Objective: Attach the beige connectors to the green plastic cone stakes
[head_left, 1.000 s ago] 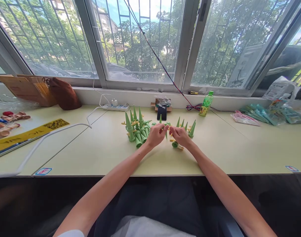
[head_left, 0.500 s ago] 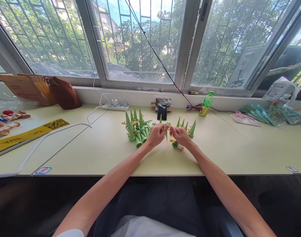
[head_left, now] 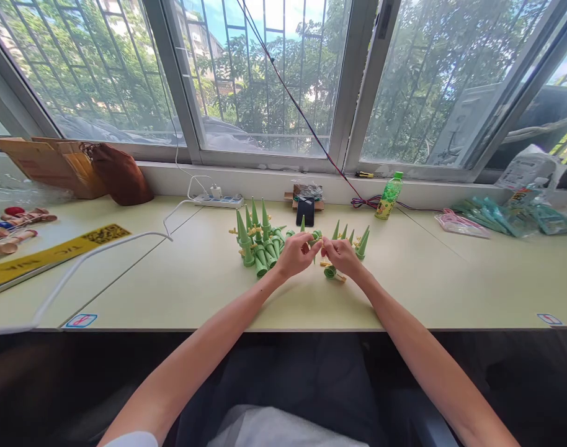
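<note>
Left hand (head_left: 296, 254) and right hand (head_left: 342, 256) are meeting at a light-green, tapered plastic cone (head_left: 316, 235)

The left hand is clamping its thumb and fingers on the cone, which is pointing its narrow tip down between the two hands, above the pale yellow-green counter (head_left: 172, 285). The right hand is holding its fingertips together just beside the left ones, pinching a small yellow plastic piece (head_left: 319, 241) at the cone; the fingers are hiding most of this contact.

To the left, a crowded cluster of green plastic cones with yellow side pieces (head_left: 260, 241) is occupying the counter, some standing upright on the far side, others lying with round open ends facing near. To the right, a few upright green cones (head_left: 363, 243) are standing just beyond the right hand. On the near side of that hand, one green cone with a round open end (head_left: 330, 272) is lying beside yellow pieces.

Farther back, a black rectangular phone (head_left: 304, 213) is resting in front of a small brown cardboard box (head_left: 290, 197). A green plastic bottle with a yellow label (head_left: 388, 196) is standing to its right, while a white power strip (head_left: 225, 203) is lying to its left along the wall.
</note>
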`<state>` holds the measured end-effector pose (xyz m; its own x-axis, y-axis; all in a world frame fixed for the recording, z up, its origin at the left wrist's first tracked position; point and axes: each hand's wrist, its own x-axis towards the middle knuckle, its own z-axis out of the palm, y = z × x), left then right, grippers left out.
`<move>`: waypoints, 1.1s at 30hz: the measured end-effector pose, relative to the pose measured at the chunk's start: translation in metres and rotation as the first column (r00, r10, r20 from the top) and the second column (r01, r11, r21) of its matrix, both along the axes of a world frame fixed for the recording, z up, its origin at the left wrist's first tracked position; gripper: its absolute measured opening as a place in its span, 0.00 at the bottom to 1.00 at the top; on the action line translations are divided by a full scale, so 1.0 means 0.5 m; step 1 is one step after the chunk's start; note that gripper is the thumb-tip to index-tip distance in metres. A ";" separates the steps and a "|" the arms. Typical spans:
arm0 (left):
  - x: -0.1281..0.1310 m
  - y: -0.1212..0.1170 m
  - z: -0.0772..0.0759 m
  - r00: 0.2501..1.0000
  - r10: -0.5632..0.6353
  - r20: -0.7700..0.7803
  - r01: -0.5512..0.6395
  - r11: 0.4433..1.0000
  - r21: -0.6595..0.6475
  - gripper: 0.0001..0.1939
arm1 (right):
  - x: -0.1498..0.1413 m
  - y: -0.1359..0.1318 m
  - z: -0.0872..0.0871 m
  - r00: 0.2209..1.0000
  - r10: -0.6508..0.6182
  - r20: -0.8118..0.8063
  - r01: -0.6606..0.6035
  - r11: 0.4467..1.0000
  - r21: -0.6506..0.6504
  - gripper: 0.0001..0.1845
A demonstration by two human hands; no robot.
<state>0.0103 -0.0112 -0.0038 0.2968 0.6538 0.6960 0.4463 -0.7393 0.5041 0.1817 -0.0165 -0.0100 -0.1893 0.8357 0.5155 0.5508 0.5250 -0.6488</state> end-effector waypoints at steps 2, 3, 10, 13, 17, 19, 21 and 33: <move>0.000 0.001 -0.003 0.999 -0.034 0.001 0.034 0.999 -0.009 0.13 | 0.000 0.000 0.001 1.000 -0.005 -0.004 0.005 1.000 0.002 0.35; -0.001 0.001 -0.004 0.999 -0.052 0.006 0.052 0.999 -0.016 0.11 | 0.000 0.000 0.001 1.000 -0.007 -0.006 0.007 1.000 0.000 0.34; 0.002 0.002 -0.009 0.996 -0.091 0.008 0.091 0.994 -0.057 0.12 | 0.000 0.001 0.000 1.000 -0.004 -0.019 0.004 1.000 -0.010 0.32; 0.002 0.004 -0.011 0.996 -0.084 0.003 0.084 0.995 -0.056 0.13 | -0.001 -0.003 0.003 1.000 -0.002 -0.013 0.002 1.000 -0.008 0.32; 0.002 0.006 -0.013 0.997 -0.080 0.008 0.080 0.995 -0.062 0.14 | -0.001 -0.008 0.008 1.000 0.026 0.000 -0.026 1.000 -0.008 0.32; 0.002 0.006 -0.013 0.997 -0.082 0.010 0.083 0.994 -0.067 0.15 | 0.000 -0.009 0.009 0.999 0.040 0.002 -0.040 0.999 -0.013 0.32; 0.002 0.005 -0.012 0.996 -0.083 0.011 0.083 0.994 -0.067 0.15 | 0.000 -0.009 0.009 0.999 0.044 -0.001 -0.044 0.999 -0.019 0.32; 0.005 -0.001 -0.009 0.998 -0.063 0.010 0.064 0.997 -0.040 0.18 | 0.001 -0.007 0.004 0.998 0.056 0.000 -0.056 0.997 -0.046 0.31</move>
